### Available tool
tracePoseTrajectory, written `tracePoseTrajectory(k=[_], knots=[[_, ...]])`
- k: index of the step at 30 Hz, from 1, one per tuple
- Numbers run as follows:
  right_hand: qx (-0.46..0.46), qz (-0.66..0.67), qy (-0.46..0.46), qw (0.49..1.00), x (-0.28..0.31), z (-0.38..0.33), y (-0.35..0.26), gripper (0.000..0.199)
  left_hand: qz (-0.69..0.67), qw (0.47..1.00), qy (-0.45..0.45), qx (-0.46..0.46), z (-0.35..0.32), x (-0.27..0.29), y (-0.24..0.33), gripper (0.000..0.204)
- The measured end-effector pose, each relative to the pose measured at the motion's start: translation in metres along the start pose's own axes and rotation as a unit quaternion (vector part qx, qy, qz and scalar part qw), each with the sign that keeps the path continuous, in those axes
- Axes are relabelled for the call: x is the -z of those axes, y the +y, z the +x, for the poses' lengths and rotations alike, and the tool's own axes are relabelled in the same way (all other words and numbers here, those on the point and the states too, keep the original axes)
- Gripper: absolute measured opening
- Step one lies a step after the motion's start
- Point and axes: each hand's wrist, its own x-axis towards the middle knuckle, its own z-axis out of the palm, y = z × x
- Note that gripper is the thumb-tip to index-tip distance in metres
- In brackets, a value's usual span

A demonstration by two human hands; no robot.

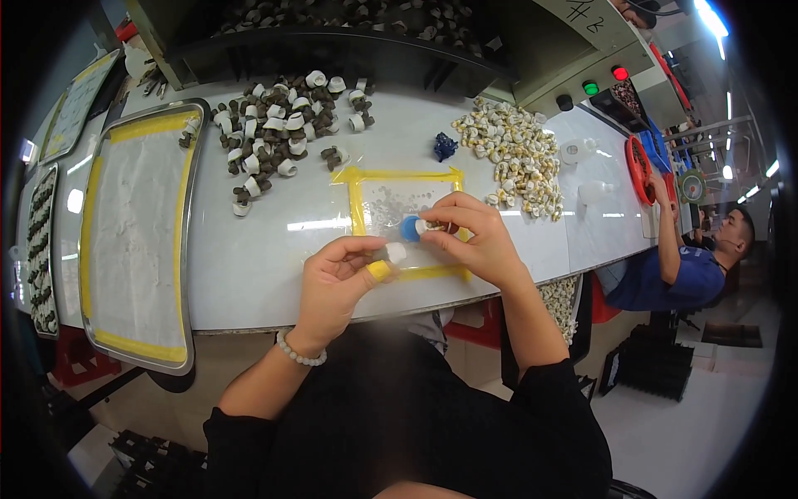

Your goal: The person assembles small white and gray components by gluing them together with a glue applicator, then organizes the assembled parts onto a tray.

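My left hand point(332, 283) is closed, with a small white ring-like piece point(396, 251) pinched between thumb and fingers. Yellow tape point(378, 269) wraps that thumb. Opposite it, my right hand point(482, 241) pinches another small white piece point(422, 226), which has a brownish part partly hidden by the fingers. A round blue bit point(409, 229) sits against the tip of this second piece; whether it is attached, I cannot tell. Both hands are over a clear sheet point(378, 195) edged with yellow tape on the white table.
Behind my left hand lies a heap of white-and-dark pieces point(278, 121). White-and-gold pieces point(515, 154) are piled at right, near a dark blue lump point(445, 147). A paper-lined metal tray point(137, 233) stands left. A person in blue point(677, 274) sits at far right.
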Motion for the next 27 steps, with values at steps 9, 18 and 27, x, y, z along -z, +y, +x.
tracePoseTrajectory(k=[9,18,27], knots=[[-0.037,0.194,-0.002,0.98,-0.001,-0.008,0.002,0.023,0.005,1.0,-0.001,0.004,0.0,0.0,0.0,0.024],[-0.027,0.218,-0.022,0.975,-0.005,-0.009,-0.019,0.027,0.002,1.0,-0.019,0.012,0.0,0.005,-0.002,0.023],[-0.018,0.193,-0.035,0.98,-0.01,-0.012,-0.013,0.025,0.028,0.999,-0.022,-0.007,-0.002,0.008,-0.008,0.019]])
